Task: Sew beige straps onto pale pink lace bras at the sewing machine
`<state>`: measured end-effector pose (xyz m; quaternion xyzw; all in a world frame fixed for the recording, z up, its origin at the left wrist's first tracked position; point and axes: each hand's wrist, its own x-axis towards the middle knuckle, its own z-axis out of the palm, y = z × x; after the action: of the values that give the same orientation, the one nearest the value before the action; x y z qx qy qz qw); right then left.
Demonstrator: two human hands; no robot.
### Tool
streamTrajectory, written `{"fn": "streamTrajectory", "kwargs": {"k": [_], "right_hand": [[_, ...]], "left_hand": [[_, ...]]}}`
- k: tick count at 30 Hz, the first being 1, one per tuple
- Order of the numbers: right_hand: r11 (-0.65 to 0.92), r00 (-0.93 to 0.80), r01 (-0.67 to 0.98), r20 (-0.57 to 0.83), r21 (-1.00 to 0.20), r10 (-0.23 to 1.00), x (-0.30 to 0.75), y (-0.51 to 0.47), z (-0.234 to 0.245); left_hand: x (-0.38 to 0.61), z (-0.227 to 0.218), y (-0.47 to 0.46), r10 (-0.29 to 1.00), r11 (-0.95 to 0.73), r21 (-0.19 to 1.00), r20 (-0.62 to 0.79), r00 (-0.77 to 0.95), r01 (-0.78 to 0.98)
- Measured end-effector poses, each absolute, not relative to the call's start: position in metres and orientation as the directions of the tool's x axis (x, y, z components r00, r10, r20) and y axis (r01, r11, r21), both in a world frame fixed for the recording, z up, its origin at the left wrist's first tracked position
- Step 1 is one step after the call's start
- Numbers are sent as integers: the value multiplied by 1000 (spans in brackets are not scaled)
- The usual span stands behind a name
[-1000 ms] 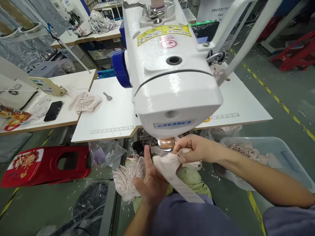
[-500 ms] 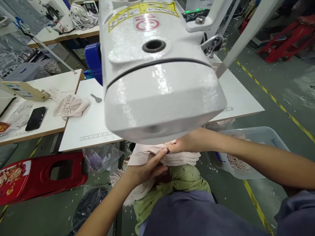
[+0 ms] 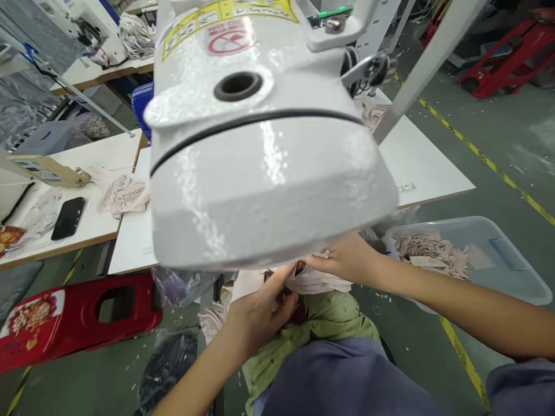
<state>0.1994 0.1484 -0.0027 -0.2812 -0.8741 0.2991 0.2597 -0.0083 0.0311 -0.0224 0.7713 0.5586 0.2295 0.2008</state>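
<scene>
A big white sewing machine head [image 3: 260,156] fills the middle of the view and hides the needle area. Just under its front edge both hands meet on a pale pink fabric piece [image 3: 321,282]. My left hand [image 3: 255,315] reaches up from below, fingers curled onto the fabric's left part. My right hand [image 3: 347,260] comes in from the right and pinches the same piece at its top edge. The fingertips of both hands are partly hidden by the machine. More pink lace fabric [image 3: 212,318] hangs below my left hand.
The white sewing table [image 3: 425,167] lies behind the machine. A clear plastic bin [image 3: 511,271] of pink pieces stands on the floor at right. A red stool [image 3: 78,315] lies at left. The left table [image 3: 99,219] holds a black phone [image 3: 68,218] and lace fabric [image 3: 124,195].
My view has moved closer to the machine, which now covers more. Both hands have gone from holding the fabric below the machine to holding it up under its front edge.
</scene>
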Motion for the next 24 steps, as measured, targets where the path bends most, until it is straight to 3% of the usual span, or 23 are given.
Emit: {"fn": "streamTrajectory", "kwargs": {"k": [5,8,11,14,18,20,22,24], "right_hand": [[643,-700,364,258,-674,666,196,151,5],[681,-672,352,333,-642,662,197,145,-3],[774,-654,320,463,-547,598,201,136,-16],[844,-693,314,502,-435,517,203,135,-24],[893,-704,336,550,-300,450,201,139,-20],[905,-694,336,581,-262,426,201,138,-18],[887,-673,339,578,-314,462,204,134,-18],[789,-629,343,499,-510,596,207,130,-21]], "left_hand": [[0,-20,32,942,-330,500,229,245,800],[5,-18,29,952,-297,483,221,213,824],[7,-18,25,970,-238,491,158,183,838],[1,-17,22,980,-201,499,99,175,843],[-16,-14,27,951,-276,574,50,304,771],[-21,-14,30,936,-328,544,79,342,772],[-20,-14,33,935,-352,467,134,329,811],[-13,-13,33,939,-342,413,179,293,844]]}}
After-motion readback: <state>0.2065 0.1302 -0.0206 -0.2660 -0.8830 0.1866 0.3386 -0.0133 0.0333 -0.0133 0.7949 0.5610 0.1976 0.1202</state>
